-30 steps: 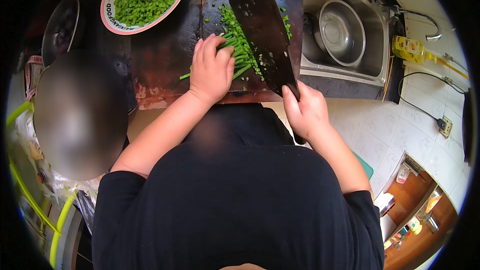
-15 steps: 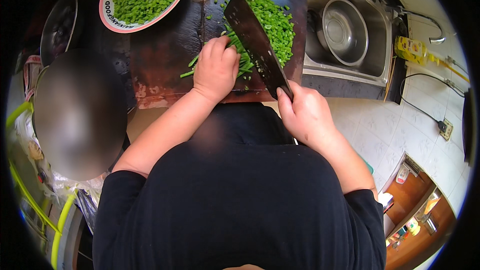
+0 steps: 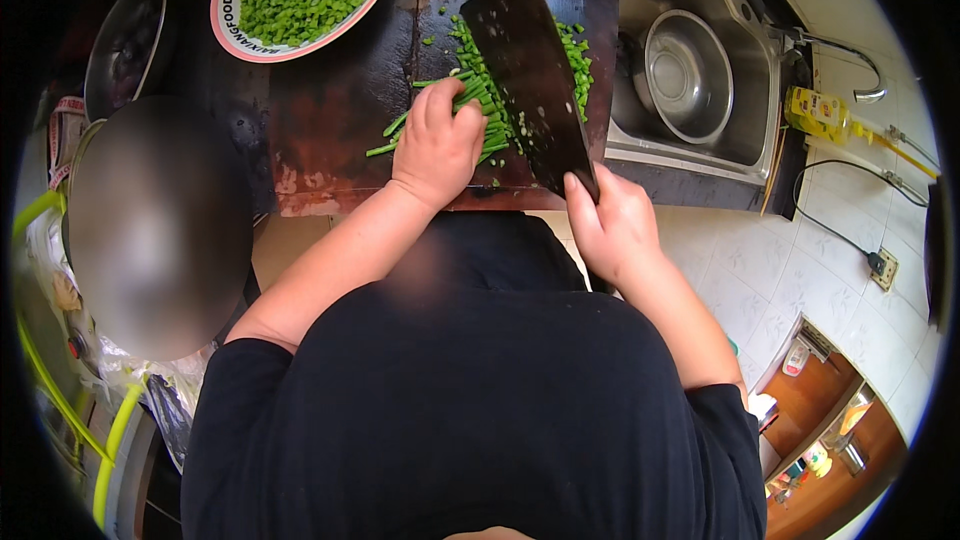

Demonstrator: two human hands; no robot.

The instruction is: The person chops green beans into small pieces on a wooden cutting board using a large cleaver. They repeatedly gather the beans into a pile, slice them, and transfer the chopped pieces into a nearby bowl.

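Note:
My left hand (image 3: 438,145) rests on a bundle of thin green bean-like stalks (image 3: 490,112), its fingers curled down over them. Some stalk ends poke out to the left of the fingers. In my right hand (image 3: 618,225) is the handle of a broad dark cleaver (image 3: 535,75). Its blade points away from me, tilted so the wide face shows, just right of the left hand. Small wet green bits cling to the blade. Chopped green pieces (image 3: 581,70) lie beyond and right of the blade, partly hidden by it. Everything lies on a dark reddish-brown board (image 3: 335,130).
A red-rimmed white plate (image 3: 226,12) of chopped green pieces stands at the far left. To the right, a steel sink (image 3: 640,155) contains a metal bowl (image 3: 690,75). A yellow bottle (image 3: 815,112) stands beside it. A dark pan (image 3: 125,40) is at the left.
The cleaver's blade has turned to show more of its flat face and covers more of the chopped pieces. My left hand stays on the stalks.

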